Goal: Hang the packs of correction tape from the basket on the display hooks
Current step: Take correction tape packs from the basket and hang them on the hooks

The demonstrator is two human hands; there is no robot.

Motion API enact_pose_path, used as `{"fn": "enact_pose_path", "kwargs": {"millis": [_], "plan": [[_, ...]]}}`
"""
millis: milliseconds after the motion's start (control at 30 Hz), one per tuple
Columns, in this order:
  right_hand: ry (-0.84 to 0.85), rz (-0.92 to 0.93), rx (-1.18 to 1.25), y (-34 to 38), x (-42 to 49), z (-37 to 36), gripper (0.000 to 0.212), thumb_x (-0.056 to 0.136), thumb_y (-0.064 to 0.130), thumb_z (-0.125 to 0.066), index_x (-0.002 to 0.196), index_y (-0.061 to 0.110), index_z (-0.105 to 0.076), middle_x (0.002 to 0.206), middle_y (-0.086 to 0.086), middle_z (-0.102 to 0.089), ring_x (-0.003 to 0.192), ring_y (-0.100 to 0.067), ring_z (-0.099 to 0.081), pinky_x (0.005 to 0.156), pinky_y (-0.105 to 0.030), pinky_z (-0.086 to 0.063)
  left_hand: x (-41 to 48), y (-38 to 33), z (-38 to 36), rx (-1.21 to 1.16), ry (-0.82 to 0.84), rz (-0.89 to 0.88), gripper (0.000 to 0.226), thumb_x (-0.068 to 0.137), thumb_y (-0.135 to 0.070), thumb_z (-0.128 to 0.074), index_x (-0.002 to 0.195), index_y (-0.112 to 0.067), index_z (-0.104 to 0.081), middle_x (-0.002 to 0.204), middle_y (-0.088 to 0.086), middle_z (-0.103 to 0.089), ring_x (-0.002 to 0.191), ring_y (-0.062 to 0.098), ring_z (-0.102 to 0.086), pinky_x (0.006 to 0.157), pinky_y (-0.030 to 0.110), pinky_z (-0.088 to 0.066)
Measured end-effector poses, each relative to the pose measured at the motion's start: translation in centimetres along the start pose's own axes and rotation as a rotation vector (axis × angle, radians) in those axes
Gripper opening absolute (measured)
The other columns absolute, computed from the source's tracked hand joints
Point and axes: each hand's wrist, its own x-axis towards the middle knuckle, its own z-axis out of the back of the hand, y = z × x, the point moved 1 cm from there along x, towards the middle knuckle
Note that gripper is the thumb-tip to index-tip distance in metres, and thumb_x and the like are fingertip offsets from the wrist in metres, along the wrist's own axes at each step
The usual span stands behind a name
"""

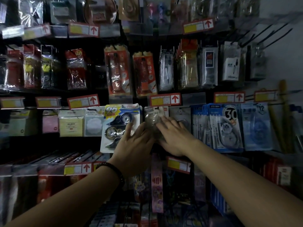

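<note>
Left hand and right hand, fingers straight, flat against the grey correction-tape pack between them.

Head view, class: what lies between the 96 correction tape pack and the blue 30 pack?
In the head view: a greyish pack touched by the left hand and right hand, then another grey pack.

We face a dim shop rack, black-backed, packaged pens and pencils hanging in rows above, red price labels with arrow tags, pale wall on our right
</note>
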Motion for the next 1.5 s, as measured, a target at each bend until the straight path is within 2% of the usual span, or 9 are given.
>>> {"fn": "enact_pose_path", "kwargs": {"millis": [133,267,400,467,567,733,1033,1267,1500], "plan": [[-0.090,0.052,-0.014,-0.6,-3.0,1.3,0.062,0.104,0.049,-0.046,0.158,0.024,-0.030,0.169,-0.008,-0.022,0.155,-0.029,-0.016,0.125,-0.054,-0.022,0.3,-1.6,0.7,-0.042,0.073,-0.012,0.062,0.081,-0.045,-0.063,0.137,-0.018,-0.063,0.147,0.006,-0.060,0.142,0.031,-0.050,0.112,0.059,-0.023],[-0.188,0.060,-0.070,-2.9,-7.7,2.9,0.050,0.100,0.044,-0.051,0.144,0.021,-0.049,0.142,-0.004,-0.049,0.137,-0.027,-0.040,0.112,-0.046,-0.039,1.7,-4.8,1.9,-0.162,0.123,-0.052,0.070,0.087,-0.058,-0.054,0.147,-0.023,-0.049,0.156,0.005,-0.047,0.143,0.030,-0.046,0.109,0.055,-0.034],[-0.281,-0.031,-0.110,-7.4,-12.7,3.5,0.045,0.097,0.040,-0.051,0.135,0.017,-0.059,0.126,-0.004,-0.057,0.123,-0.027,-0.050,0.102,-0.045,-0.048,4.0,-8.3,3.2,-0.252,0.069,-0.089,0.072,0.092,-0.061,-0.046,0.153,-0.025,-0.038,0.168,0.009,-0.031,0.148,0.031,-0.039,0.115,0.052,-0.036],[-0.284,-0.121,-0.097,-9.9,-14.7,3.4,0.048,0.099,0.039,-0.053,0.142,0.018,-0.054,0.136,-0.004,-0.050,0.130,-0.026,-0.045,0.104,-0.046,-0.048,5.4,-10.0,3.9,-0.299,0.045,-0.097,0.073,0.096,-0.063,-0.045,0.158,-0.026,-0.031,0.173,0.010,-0.019,0.153,0.033,-0.031,0.118,0.051,-0.034],[-0.246,-0.248,-0.063,-13.0,-16.6,3.0,0.063,0.102,0.049,-0.052,0.158,0.028,-0.034,0.159,0.002,-0.025,0.147,-0.023,-0.028,0.113,-0.045,-0.044,7.5,-12.1,4.3,-0.352,0.061,-0.117,0.085,0.099,-0.066,-0.047,0.166,-0.032,-0.007,0.176,0.007,0.006,0.159,0.033,-0.016,0.121,0.052,-0.033],[-0.171,-0.296,-0.025,-15.7,-16.8,2.0,0.076,0.104,0.061,-0.042,0.166,0.037,-0.005,0.172,0.005,0.004,0.159,-0.024,-0.001,0.125,-0.050,-0.027,10.7,-14.5,3.7,-0.296,0.153,-0.132,0.097,0.098,-0.070,-0.048,0.166,-0.031,0.008,0.173,0.005,0.029,0.160,0.037,-0.007,0.121,0.057,-0.034],[-0.110,-0.304,-0.100,-17.7,-14.7,0.2,0.076,0.101,0.068,-0.033,0.164,0.039,-0.003,0.175,0.004,0.000,0.159,-0.027,0.001,0.124,-0.058,-0.011,14.3,-15.5,1.8,-0.270,0.282,-0.069,0.103,0.096,-0.075,-0.042,0.167,-0.023,0.011,0.175,0.002,0.021,0.161,0.036,-0.008,0.122,0.060,-0.031],[-0.108,-0.296,-0.108,-17.7,-12.2,0.6,0.061,0.103,0.058,-0.036,0.156,0.034,-0.020,0.167,0.001,-0.025,0.150,-0.032,-0.016,0.117,-0.059,-0.017,16.1,-15.3,1.9,-0.373,0.254,-0.007,0.079,0.101,-0.072,-0.029,0.163,-0.025,-0.015,0.175,0.004,-0.010,0.156,0.037,-0.025,0.120,0.059,-0.034],[-0.056,-0.308,-0.148,-17.3,-10.8,0.9,0.055,0.107,0.047,-0.037,0.155,0.024,-0.021,0.167,-0.007,-0.024,0.145,-0.037,-0.019,0.114,-0.059,-0.019,17.1,-14.9,0.5,-0.322,0.334,-0.012,0.077,0.105,-0.061,-0.034,0.166,-0.023,-0.006,0.177,0.007,-0.004,0.158,0.040,-0.020,0.126,0.060,-0.026]]}}
